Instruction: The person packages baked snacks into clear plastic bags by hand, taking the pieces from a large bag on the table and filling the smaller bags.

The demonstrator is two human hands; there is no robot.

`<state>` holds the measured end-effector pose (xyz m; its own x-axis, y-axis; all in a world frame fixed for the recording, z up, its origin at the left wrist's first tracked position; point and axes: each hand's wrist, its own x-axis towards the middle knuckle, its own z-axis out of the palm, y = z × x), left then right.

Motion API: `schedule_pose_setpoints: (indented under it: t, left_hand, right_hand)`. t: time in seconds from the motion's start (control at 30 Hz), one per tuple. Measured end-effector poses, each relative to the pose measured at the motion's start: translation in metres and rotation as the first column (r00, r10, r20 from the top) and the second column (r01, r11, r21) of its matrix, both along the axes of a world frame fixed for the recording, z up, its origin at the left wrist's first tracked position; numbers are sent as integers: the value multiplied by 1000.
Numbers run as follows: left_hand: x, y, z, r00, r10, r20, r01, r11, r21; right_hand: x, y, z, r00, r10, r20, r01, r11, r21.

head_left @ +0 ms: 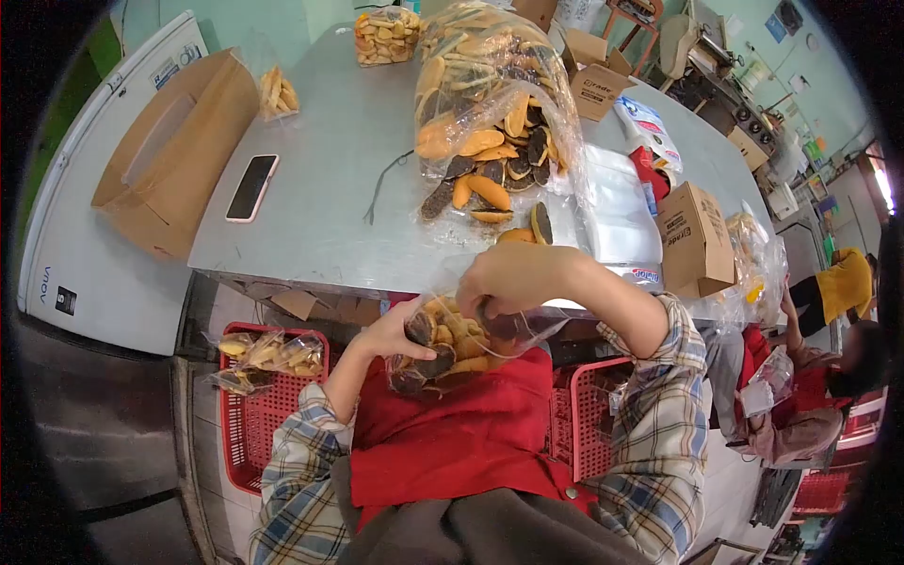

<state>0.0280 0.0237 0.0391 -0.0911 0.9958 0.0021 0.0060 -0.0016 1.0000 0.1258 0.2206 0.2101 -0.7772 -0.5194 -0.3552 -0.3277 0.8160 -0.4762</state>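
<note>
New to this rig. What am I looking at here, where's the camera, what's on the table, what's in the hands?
There is no machine here: a person works with two bare hands. The single picture comes from a camera on that person's head, looking forward and down, so the fisheye lens bends the edges.

The grey metal table carries a large clear plastic bag of orange and dark biscuits, a black smartphone, a brown paper bag and small brown cardboard boxes.

The left hand supports a small clear bag of biscuits over the lap, and the right hand reaches into its top. A red plastic basket of filled packets sits below on the left. Another person sits at far right.
</note>
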Motion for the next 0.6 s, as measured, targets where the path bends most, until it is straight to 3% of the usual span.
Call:
schedule_pose_setpoints:
  t: [0.1, 0.13, 0.2, 0.27, 0.33, 0.37, 0.4, 0.43, 0.47, 0.5, 0.57, 0.6]
  left_hand:
    - [0, -4, -8, 1000, 17, 11, -17, 998, 56]
    - [0, -8, -7, 997, 61, -51, -57, 996, 67]
    - [1, -21, -2, 975, 144, -167, -129, 987, 96]
    - [3, -33, 3, 986, 165, -24, -164, 986, 42]
    - [16, -39, 0, 943, 327, 62, -333, 925, 181]
    - [18, -36, 5, 939, 341, 39, -339, 903, 263]
    - [21, -35, 14, 934, 356, 19, -341, 875, 343]
    - [23, -34, 18, 930, 367, -3, -333, 847, 414]
    - [21, -31, 18, 930, 366, 26, -348, 857, 381]
    - [20, -28, 14, 909, 417, -8, -389, 855, 343]
    - [15, -23, 18, 867, 456, -202, -367, 858, 360]
    - [19, -19, 23, 886, 446, -129, -363, 838, 408]
  right_hand:
    - [13, -10, -9, 993, -38, -110, 39, 999, 3]
    - [22, -10, -8, 973, -168, -157, 139, 974, -180]
    - [55, -2, -2, 885, -434, -168, 290, 797, -530]
    - [107, 14, -38, 480, -785, -391, 333, 575, -747]
    - [169, -1, -131, 43, -905, -424, 493, 388, -778]
    - [202, -16, -176, 62, -906, -418, 716, 332, -614]
    - [251, -32, -231, 308, -830, -466, 840, 467, -277]
    - [301, -51, -253, 540, -788, -296, 834, 548, 64]
    - [350, -70, -274, 728, -683, -56, 655, 668, 354]
    - [369, -80, -267, 657, -737, 161, 575, 627, 525]
    - [372, -80, -267, 526, -845, 99, 663, 480, 575]
    - [366, -78, -265, 455, -888, 63, 698, 400, 594]
